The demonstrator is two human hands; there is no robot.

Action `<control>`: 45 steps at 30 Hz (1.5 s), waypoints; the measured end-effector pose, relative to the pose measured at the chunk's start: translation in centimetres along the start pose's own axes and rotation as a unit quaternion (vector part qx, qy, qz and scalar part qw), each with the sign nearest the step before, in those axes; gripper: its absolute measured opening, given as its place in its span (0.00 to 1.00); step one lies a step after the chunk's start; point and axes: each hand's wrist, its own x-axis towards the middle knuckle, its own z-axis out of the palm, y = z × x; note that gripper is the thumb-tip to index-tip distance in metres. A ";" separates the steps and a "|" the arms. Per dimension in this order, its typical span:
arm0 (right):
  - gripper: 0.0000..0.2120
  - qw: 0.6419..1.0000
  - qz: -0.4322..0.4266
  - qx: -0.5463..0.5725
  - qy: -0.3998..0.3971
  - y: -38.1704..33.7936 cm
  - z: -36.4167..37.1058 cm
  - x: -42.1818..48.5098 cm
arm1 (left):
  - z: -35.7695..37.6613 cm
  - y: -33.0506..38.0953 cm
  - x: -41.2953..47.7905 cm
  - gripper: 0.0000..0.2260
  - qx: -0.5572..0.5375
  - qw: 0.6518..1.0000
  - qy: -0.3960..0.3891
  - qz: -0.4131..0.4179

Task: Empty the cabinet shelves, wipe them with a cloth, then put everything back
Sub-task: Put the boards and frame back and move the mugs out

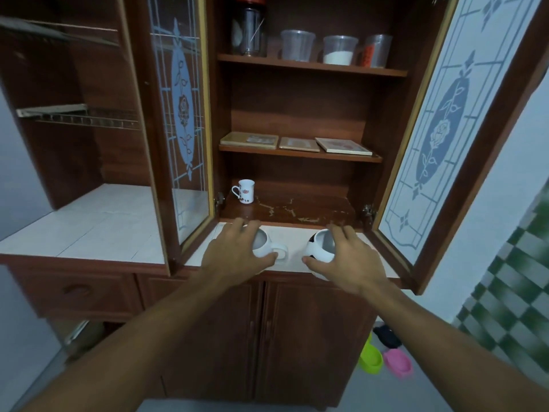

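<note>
Both hands are on mugs at the front of the open cabinet point(297, 108): the left hand point(237, 251) curls its fingers point(252, 226) over a round white mug point(266, 246), and the right hand point(344, 260) grips a black-and-white mug point(319, 249) — both at the white tiled desk point(294, 233). Behind them a small printed cup point(246, 191) stands at the left of the scratched bottom shelf point(312, 209).

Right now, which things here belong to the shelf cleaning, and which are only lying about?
Job: white mug in the left hand; black-and-white mug in the right hand; small mug, tiles, tubs, jar on the shelves.
Lying about: green slipper, pink slipper on the floor.
</note>
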 end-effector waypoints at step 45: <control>0.41 0.996 -0.079 0.041 -0.024 -44.4 8.5 0.6 | -20.8 -41.4 -8.5 0.34 0.054 0.995 -0.011 -0.082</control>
